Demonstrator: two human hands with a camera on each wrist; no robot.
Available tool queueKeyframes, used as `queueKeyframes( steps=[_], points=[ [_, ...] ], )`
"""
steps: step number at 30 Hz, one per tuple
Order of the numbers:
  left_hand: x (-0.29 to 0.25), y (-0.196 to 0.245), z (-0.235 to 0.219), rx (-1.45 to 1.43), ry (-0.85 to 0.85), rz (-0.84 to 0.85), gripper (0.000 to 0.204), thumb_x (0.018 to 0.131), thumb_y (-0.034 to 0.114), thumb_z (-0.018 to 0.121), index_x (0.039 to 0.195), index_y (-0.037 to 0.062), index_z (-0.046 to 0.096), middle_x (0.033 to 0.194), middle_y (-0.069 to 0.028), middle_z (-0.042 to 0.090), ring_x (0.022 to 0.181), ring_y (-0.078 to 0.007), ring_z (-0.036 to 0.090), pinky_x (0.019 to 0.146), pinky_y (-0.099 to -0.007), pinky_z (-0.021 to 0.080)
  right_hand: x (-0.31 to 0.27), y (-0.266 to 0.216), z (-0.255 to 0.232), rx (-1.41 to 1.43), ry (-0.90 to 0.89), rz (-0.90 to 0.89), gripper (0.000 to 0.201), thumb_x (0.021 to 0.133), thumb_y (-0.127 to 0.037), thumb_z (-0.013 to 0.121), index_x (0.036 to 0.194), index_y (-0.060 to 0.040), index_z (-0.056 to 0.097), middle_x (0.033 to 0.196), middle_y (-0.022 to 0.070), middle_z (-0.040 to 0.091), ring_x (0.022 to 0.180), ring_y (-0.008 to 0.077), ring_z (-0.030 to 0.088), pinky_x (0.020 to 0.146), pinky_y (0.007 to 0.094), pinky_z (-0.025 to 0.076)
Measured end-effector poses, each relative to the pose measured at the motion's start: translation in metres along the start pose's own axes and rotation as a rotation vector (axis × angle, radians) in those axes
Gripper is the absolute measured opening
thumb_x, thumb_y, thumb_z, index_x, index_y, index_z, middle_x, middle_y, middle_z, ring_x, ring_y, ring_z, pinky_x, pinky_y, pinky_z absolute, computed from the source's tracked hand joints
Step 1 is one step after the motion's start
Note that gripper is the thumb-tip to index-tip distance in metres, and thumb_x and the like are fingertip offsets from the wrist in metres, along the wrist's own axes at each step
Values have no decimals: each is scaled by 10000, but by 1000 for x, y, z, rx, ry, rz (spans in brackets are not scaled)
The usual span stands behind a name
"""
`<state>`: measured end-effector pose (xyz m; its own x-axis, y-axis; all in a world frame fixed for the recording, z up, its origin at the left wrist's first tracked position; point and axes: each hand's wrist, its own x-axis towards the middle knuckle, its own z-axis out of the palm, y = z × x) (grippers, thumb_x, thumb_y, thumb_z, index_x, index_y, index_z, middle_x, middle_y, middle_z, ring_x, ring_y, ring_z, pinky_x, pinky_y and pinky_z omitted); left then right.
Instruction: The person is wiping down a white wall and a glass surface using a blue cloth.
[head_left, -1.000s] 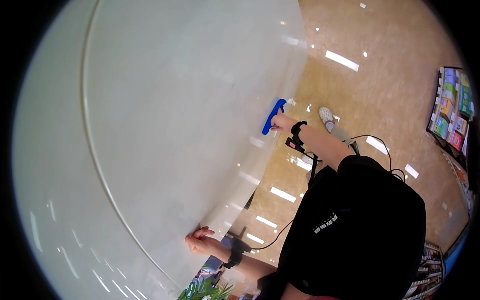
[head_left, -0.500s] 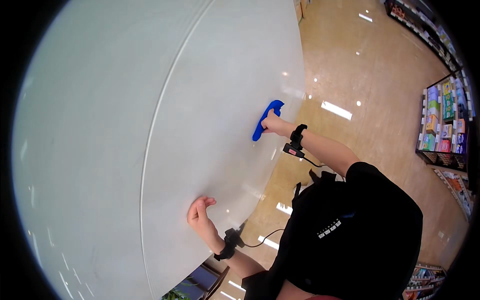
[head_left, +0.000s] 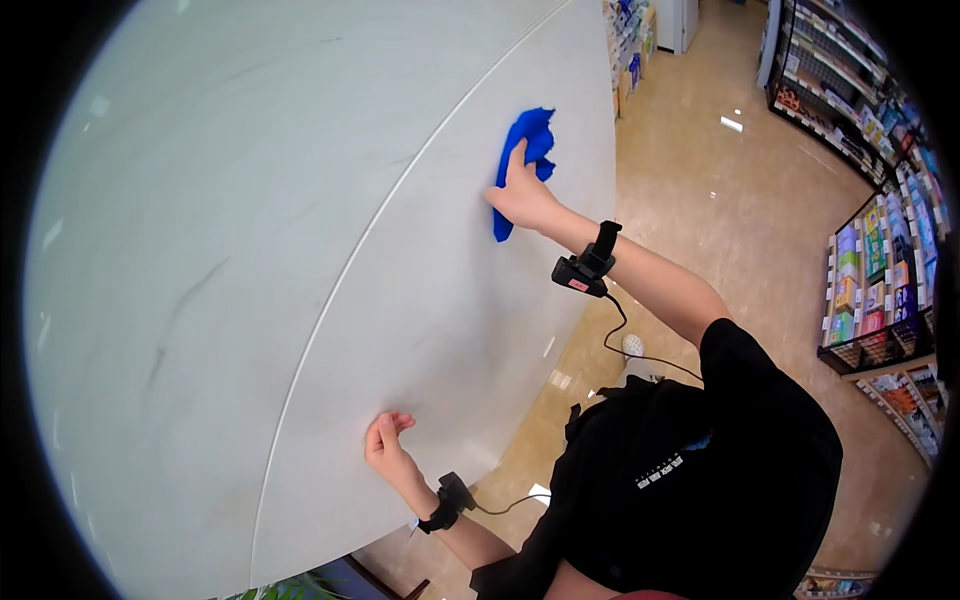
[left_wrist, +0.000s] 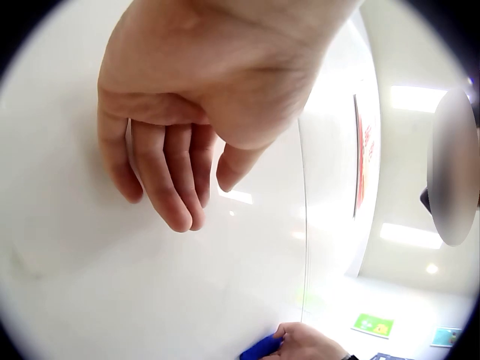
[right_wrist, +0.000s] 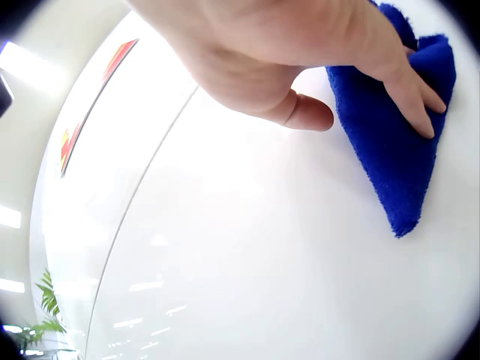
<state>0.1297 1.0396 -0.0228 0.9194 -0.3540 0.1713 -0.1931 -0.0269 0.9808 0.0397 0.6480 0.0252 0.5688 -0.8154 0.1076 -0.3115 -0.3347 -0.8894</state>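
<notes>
A large glossy white panel fills the left of the head view, a thin seam curving across it. My right hand lies on a blue cloth against the panel. In the right wrist view its fingers stretch over the folded cloth, while the thumb points away from the fabric. Lower on the panel is my left hand, with nothing in it. Its fingers hang loosely bent close to the white surface in the left wrist view.
Faint dark streaks mark the panel beyond the seam. Shelves of packaged goods stand across the shiny floor on the right. Leaves of a plant show at the bottom edge. A cable hangs from the right wrist camera.
The head view has turned, shifting the seam rightward. My right hand has slid the blue cloth up the head view, and more loose cloth shows. My left hand stays by the panel.
</notes>
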Motion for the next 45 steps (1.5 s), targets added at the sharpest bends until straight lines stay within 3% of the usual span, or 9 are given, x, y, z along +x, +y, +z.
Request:
queueKeyframes(
  steps=[9,16,22,29,32,37,41,44,45],
  points=[
    [-1,16,9,-38,65,15,261,920,186,559,877,-63,623,752,-117,644,669,-184,625,667,-293,512,-46,-80,-7,-188,238,-513,902,739,-57,554,1439,27,-9,1419,412,-6,1293,572,175,949,451,416],
    [1,17,4,-77,71,16,261,919,193,566,890,-59,626,778,-109,639,692,-182,622,682,-296,516,-85,-91,24,-371,236,-843,838,691,-58,587,1421,20,183,1355,459,87,1155,699,209,918,585,410],
    [0,36,7,-102,65,34,218,912,155,575,893,-56,629,769,-114,648,667,-172,624,663,-279,505,-84,-101,11,-392,328,-735,841,698,11,530,1420,62,103,1345,455,149,1204,613,290,849,478,494],
    [0,33,6,-69,62,30,210,909,142,570,895,-60,627,753,-116,648,667,-177,625,662,-285,503,-58,-83,-3,-355,247,-457,846,724,53,478,1386,134,-43,1283,527,145,661,500,567,591,436,508],
    [0,37,10,-60,72,26,211,909,142,569,894,-60,627,755,-117,649,666,-177,627,665,-286,502,-53,-71,-3,-265,147,-324,857,717,47,498,1364,175,-49,1260,566,82,945,588,520,662,385,540],
    [1,48,17,-39,46,30,201,910,129,564,897,-62,627,758,-119,651,670,-181,630,669,-287,510,-47,-31,17,-174,96,-152,900,777,-15,494,1341,151,-187,1298,546,28,749,523,584,634,418,525],
    [0,68,29,-33,17,52,193,910,114,557,906,-66,625,763,-126,654,672,-188,635,669,-289,516,-52,-15,22,-21,-25,49,875,804,-22,461,1342,137,-212,1368,469,65,1201,494,390,979,385,387],
    [-1,75,34,-14,45,39,190,912,110,553,906,-66,623,767,-133,656,669,-194,638,666,-293,519,-51,-1,32,30,-43,94,875,811,-29,462,1343,134,-214,1407,427,44,1238,475,362,1004,372,366],
    [0,78,36,7,43,46,189,912,109,552,906,-66,623,767,-134,656,667,-197,639,665,-295,521,-51,3,35,59,-22,82,875,814,-33,467,1348,132,-207,1384,386,209,1187,438,435,974,371,388]
  ],
)
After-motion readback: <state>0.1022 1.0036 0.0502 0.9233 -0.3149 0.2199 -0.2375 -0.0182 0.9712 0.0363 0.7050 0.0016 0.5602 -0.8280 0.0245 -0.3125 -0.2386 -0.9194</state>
